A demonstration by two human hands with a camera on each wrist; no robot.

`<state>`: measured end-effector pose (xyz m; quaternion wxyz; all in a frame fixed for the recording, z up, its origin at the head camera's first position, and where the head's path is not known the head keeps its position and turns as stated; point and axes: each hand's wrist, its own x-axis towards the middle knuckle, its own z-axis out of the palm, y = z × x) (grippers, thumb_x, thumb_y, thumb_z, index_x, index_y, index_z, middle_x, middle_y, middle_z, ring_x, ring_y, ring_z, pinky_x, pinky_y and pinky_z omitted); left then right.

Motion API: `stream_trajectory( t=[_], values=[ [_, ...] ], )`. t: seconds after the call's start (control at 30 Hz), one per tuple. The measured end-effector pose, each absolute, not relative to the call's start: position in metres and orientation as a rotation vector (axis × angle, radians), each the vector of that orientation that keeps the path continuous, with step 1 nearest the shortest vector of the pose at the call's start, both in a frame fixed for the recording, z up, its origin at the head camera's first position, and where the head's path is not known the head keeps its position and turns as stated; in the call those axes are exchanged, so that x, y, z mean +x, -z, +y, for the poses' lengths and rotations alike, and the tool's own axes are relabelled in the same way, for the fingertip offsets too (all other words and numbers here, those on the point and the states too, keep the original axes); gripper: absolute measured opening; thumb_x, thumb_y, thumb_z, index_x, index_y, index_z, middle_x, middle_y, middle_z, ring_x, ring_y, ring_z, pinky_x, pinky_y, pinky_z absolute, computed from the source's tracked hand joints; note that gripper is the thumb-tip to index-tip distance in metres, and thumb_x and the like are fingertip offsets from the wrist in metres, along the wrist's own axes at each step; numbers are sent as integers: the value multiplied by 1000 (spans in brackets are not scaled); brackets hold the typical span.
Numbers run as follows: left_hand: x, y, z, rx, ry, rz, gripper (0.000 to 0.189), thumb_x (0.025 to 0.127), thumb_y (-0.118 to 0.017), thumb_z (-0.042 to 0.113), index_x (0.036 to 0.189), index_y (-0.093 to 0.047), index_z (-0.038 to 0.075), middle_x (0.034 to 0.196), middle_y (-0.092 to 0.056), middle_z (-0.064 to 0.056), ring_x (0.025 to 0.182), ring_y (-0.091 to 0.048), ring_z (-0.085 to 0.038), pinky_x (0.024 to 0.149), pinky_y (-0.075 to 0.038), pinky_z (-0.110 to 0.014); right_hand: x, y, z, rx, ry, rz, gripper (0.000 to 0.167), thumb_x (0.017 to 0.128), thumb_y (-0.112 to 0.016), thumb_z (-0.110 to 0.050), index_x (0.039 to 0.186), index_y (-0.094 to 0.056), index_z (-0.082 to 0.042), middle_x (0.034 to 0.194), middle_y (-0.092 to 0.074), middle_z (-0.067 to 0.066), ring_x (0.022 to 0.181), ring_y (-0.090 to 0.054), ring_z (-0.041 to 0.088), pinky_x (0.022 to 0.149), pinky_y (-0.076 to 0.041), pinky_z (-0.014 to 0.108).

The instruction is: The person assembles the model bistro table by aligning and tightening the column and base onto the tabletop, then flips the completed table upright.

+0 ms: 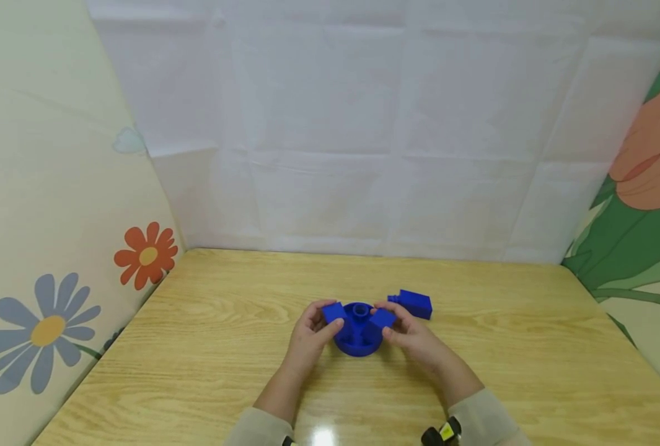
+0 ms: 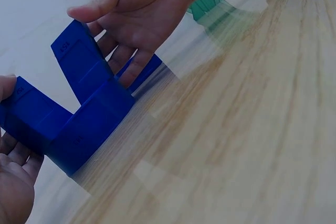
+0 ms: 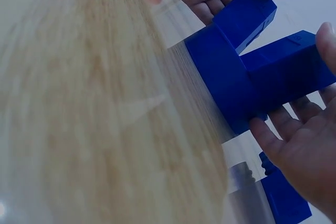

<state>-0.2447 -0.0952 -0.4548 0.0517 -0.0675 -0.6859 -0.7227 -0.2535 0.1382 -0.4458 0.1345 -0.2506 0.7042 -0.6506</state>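
Note:
A round blue base (image 1: pixel 358 350) with a hollow post in its middle sits on the table. Two blue rectangular blocks rise from it, leaning outward in a V. My left hand (image 1: pixel 308 334) holds the left block (image 1: pixel 334 311) between thumb and fingers. On the other side, the right block (image 1: pixel 383 318) is gripped by my right hand (image 1: pixel 416 337), thumb at its top end and fingers along its outer side. In the right wrist view both blocks meet the base's (image 3: pixel 220 77) upper edge. Small markings show on their faces in the left wrist view.
Behind my right hand a third blue block (image 1: pixel 416 304) lies on its side, its ridged end pointing left. The wooden table (image 1: pixel 196 371) runs back to a white cloth (image 1: pixel 318 124). Flower-printed panels (image 1: pixel 39 186) flank it left and right.

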Motion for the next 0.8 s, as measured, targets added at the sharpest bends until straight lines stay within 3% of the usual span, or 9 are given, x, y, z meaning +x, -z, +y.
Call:
stream_trajectory(
  t=[0.23, 0.43, 0.67, 0.8],
  values=[
    [-246, 457, -96, -211, 2207, -2090, 41, 88, -66, -2, 127, -55, -2, 122, -63, -23, 100, -62, -3, 89, -49, -17, -249, 446, 138, -658, 1865, 2092, 62, 100, -56, -23, 148, -28, 5, 150, -38, 29, 124, -48, 7, 97, -41, 16],
    [-245, 455, -98, -209, 2188, -2091, 45, 89, -67, 1, 131, -51, -4, 127, -61, -23, 103, -61, -1, 90, -48, -16, -244, 449, 135, -643, 1915, 2114, 65, 98, -60, -20, 148, -27, 8, 149, -36, 33, 118, -51, 3, 95, -44, 15],
    [-248, 455, -99, -120, 2175, -2021, 51, 89, -66, -1, 136, -46, -7, 125, -61, -21, 100, -60, 2, 91, -46, -13, -239, 450, 130, -674, 1903, 2101, 64, 98, -60, -17, 149, -29, 5, 151, -34, 32, 133, -43, 41, 96, -45, 19],
    [-250, 455, -98, -78, 2162, -1991, 51, 90, -64, 0, 138, -45, -6, 129, -58, -25, 101, -58, 4, 93, -45, -12, -237, 449, 130, -666, 1891, 2117, 63, 98, -59, -16, 149, -29, 3, 151, -34, 32, 132, -43, 45, 97, -46, 20]
  ],
)
